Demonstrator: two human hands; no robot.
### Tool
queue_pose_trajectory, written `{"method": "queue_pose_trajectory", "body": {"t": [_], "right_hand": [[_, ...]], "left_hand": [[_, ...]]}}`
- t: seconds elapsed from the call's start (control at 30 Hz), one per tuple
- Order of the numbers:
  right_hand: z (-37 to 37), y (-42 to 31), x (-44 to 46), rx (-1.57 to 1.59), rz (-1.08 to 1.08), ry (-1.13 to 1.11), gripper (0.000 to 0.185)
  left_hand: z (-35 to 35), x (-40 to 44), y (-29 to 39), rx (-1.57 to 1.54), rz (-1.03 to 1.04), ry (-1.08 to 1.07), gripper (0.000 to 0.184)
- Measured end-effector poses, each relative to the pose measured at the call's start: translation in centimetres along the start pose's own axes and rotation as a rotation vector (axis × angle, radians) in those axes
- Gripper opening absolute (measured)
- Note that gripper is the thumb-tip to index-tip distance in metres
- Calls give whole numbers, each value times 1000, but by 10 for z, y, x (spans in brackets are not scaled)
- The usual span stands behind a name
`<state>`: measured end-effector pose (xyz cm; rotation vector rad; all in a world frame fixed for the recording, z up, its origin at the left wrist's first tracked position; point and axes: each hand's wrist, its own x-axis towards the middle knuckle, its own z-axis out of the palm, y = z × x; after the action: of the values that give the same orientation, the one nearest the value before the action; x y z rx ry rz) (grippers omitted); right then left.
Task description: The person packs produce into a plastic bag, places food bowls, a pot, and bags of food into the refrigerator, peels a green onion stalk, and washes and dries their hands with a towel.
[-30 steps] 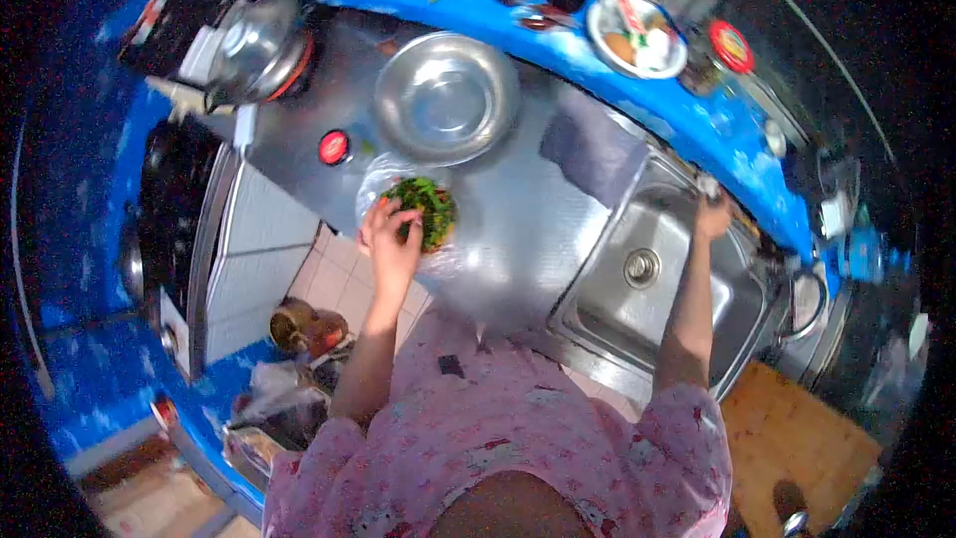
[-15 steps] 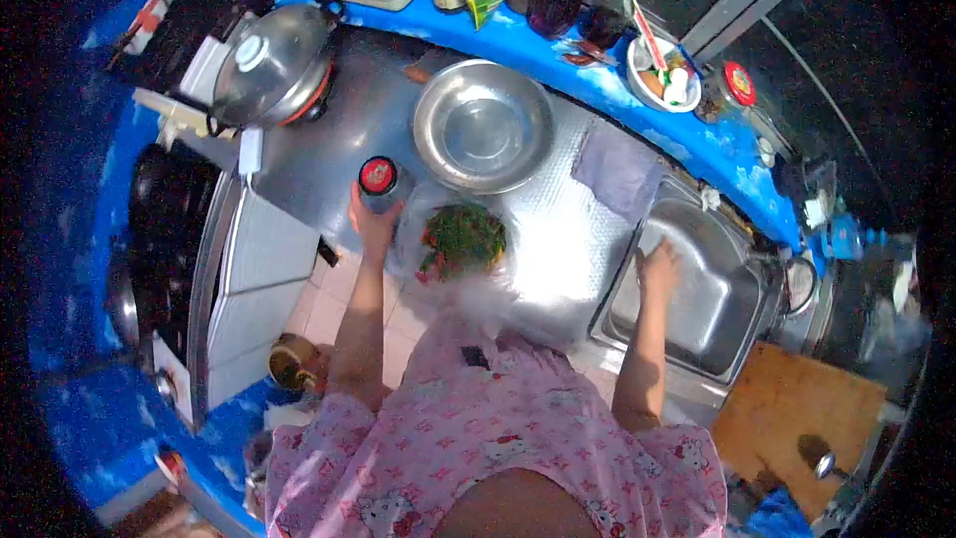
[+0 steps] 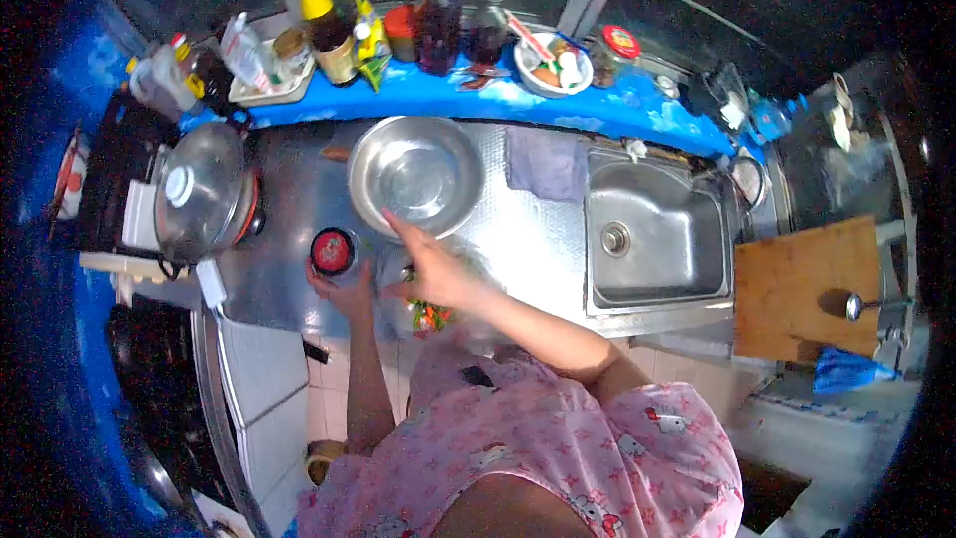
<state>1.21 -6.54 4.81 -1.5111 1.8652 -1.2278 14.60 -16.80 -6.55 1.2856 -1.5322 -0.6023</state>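
Hands [image 3: 436, 274], two, left around one red-lidded jar [image 3: 333, 252], one steel bowl [image 3: 438, 154]

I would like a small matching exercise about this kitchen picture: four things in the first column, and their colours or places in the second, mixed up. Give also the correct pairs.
Things:
1. red-topped container
2. cloth
3. basin
4. wooden board

Colours or places:
A. brown, to the right of the sink
B. round and silver-coloured, on the counter
C. right beside the left hand
D. greyish purple, just left of the sink

Right pairs: 1-C; 2-D; 3-B; 4-A
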Motion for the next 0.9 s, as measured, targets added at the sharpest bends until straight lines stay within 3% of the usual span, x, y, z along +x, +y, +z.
{"method": "queue_pose_trajectory", "body": {"t": [0.03,0.07,0.13,0.23,0.27,0.3,0.33,0.4,0.43,0.47,0.5,0.57,0.6,0.7,0.8,0.9], "right_hand": [[-1,-2,3,44,-59,77,82],[-6,-3,4,88,-118,147,82],[-31,-12,6,46,-71,202,81],[-85,2,2,28,-113,367,78],[-102,14,1,80,-31,408,75],[-125,24,0,165,59,409,73],[-149,38,3,220,43,478,76],[-217,51,12,137,234,582,72],[-250,70,24,125,124,704,67],[-288,78,36,-120,1,844,65],[-323,83,49,-114,-69,948,65],[-393,112,76,-441,-84,1050,72],[-413,108,84,-468,32,1033,77],[-451,129,107,-507,242,973,84],[-461,149,125,-562,277,891,82],[-459,154,138,-588,214,837,83]], "left_hand": [[-1,0,20,1,69,4,101],[-4,-1,34,27,318,-23,101],[13,-8,83,2,450,-175,104],[33,-20,147,-205,496,-456,107],[41,-20,163,-305,486,-558,107],[50,-21,175,-456,336,-708,116],[54,-23,191,-498,328,-653,101],[63,-26,198,-414,381,-590,70],[68,-22,181,-289,443,-576,54],[73,-21,160,-163,498,-558,38],[83,-30,128,-300,315,-511,23],[72,-32,89,-257,144,-481,11],[62,-32,81,-87,153,-498,13],[30,-36,96,-38,263,-323,15],[-3,-41,65,165,281,-253,12],[-39,-49,-37,-11,8,-339,7]]}}
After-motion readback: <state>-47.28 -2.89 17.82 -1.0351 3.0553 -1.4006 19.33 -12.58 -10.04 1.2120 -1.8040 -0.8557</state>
